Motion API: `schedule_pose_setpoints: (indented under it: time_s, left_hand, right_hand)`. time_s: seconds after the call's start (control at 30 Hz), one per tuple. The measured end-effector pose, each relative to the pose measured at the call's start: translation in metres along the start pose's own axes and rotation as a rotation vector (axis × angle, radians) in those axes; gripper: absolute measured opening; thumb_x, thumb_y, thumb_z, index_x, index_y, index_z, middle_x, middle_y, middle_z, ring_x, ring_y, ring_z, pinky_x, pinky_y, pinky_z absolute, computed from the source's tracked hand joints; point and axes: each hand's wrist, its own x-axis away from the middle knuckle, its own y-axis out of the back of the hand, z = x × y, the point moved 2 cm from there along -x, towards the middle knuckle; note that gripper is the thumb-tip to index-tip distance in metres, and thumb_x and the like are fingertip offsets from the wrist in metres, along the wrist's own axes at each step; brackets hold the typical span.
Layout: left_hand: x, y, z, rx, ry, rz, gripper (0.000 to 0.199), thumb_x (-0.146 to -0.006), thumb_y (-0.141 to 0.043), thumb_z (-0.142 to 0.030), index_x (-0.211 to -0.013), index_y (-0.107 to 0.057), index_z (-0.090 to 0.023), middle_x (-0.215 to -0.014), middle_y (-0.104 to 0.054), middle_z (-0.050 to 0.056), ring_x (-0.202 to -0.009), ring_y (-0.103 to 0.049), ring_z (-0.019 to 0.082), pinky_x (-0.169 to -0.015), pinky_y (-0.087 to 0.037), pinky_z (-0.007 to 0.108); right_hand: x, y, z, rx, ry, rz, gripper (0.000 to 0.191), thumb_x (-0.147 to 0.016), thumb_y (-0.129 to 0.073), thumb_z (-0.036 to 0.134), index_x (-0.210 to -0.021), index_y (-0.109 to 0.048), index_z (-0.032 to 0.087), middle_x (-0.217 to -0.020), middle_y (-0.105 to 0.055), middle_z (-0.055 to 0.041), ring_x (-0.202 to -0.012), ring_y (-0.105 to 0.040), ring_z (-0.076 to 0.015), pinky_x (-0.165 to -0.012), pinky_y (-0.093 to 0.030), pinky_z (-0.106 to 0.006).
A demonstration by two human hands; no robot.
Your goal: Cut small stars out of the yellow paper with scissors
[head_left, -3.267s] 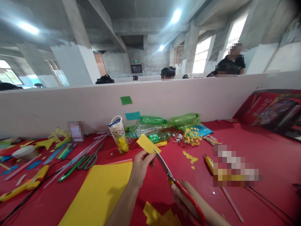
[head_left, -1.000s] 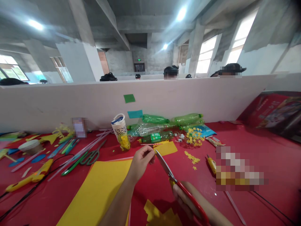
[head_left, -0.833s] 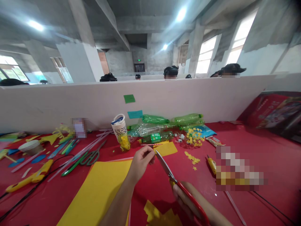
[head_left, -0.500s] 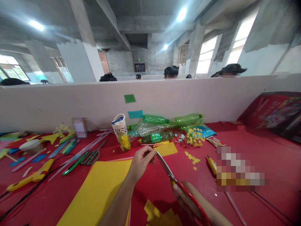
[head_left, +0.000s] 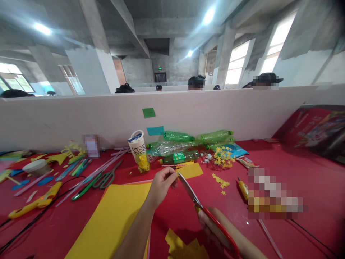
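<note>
My right hand (head_left: 211, 226) grips a pair of scissors (head_left: 191, 187) with red handles. Their blades look nearly closed, and the tips reach the fingertips of my left hand (head_left: 163, 181). The left fingers are pinched together; whatever they hold is too small or hidden to make out. Just behind the fingertips lies a yellow paper piece (head_left: 192, 171) on the red table. Below my hands are yellow paper scraps (head_left: 184, 246) with jagged edges. A stack of yellow sheets (head_left: 110, 216) lies under and left of my left forearm.
Small yellow stars (head_left: 223, 157) lie right of several plastic bottles (head_left: 179, 157) along the white partition (head_left: 107, 115). A paper cup (head_left: 137, 146) stands left of them. Green-handled scissors (head_left: 104, 180) and a yellow glue gun (head_left: 37, 203) with a cord lie left; another yellow glue gun (head_left: 243, 189) lies right.
</note>
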Motion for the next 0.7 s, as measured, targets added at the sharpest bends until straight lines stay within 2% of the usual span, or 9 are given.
schedule_pose_setpoints:
  time_s: [0.33, 0.53, 0.7]
  left_hand:
    - [-0.0004, 0.0027, 0.0008, -0.005, 0.015, -0.021, 0.018, -0.079, -0.054, -0.027, -0.064, -0.057, -0.017, -0.057, -0.057, -0.001, -0.055, -0.051, 0.013, -0.056, -0.041, 0.023]
    - [-0.0007, 0.0027, 0.0005, -0.008, -0.014, 0.017, 0.019, -0.080, -0.054, -0.023, -0.062, -0.056, -0.016, -0.056, -0.056, -0.001, -0.055, -0.050, 0.012, -0.057, -0.040, 0.024]
    - [-0.0001, 0.0015, 0.0006, 0.015, -0.035, 0.043, 0.019, -0.081, -0.053, -0.021, -0.063, -0.056, -0.016, -0.057, -0.056, -0.001, -0.057, -0.050, 0.012, -0.058, -0.040, 0.024]
  right_hand:
    - [-0.0018, -0.0004, -0.0057, -0.029, -0.002, 0.027, 0.054, -0.080, -0.041, 0.070, -0.063, -0.037, 0.020, -0.047, -0.030, 0.0093, -0.037, -0.026, -0.0030, -0.035, -0.018, -0.017]
    - [-0.0025, -0.0011, -0.0090, -0.034, 0.024, 0.037, 0.052, -0.082, -0.039, 0.069, -0.064, -0.039, 0.019, -0.045, -0.030, 0.0096, -0.034, -0.025, -0.0031, -0.032, -0.017, -0.016]
    - [0.0004, -0.0015, -0.0040, -0.014, 0.059, 0.035, 0.053, -0.083, -0.038, 0.067, -0.062, -0.040, 0.019, -0.044, -0.036, 0.0078, -0.036, -0.031, -0.0040, -0.036, -0.022, -0.017]
